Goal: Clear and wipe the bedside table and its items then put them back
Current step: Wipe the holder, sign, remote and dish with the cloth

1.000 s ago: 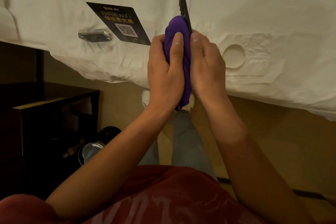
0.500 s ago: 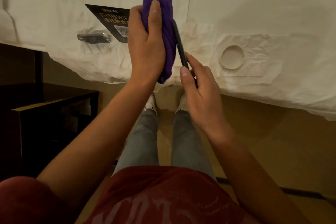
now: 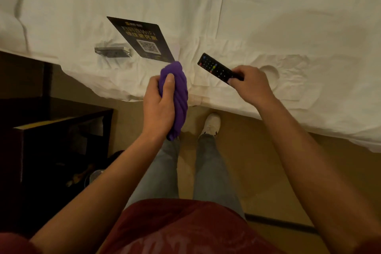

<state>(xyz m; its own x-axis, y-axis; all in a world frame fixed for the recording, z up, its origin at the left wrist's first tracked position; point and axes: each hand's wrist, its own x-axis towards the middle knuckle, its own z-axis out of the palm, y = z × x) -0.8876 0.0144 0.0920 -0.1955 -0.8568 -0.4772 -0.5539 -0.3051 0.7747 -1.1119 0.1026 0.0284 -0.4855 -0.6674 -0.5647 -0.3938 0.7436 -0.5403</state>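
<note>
Since half a second ago: cloth and remote have separated. The left hand (image 3: 157,107) has dropped from up by the sign to the bed edge; the right hand (image 3: 250,84) has swung right and turned the remote (image 3: 217,68) button-side up.

Left fingers are curled tight round the bunched purple cloth (image 3: 178,97), thumb across its front. Right fingers and thumb pinch the remote at its near end; the far end sticks out up-left over the sheet, clear of the cloth.

On the white bed (image 3: 288,27): black WiFi sign (image 3: 144,38) lying flat, its clear stand (image 3: 113,52) just to the left, and a round coaster (image 3: 270,72) just beyond the right hand. Bare sheet lies right of the coaster. Dark bedside table (image 3: 61,126) is lower left, well apart from both hands.
</note>
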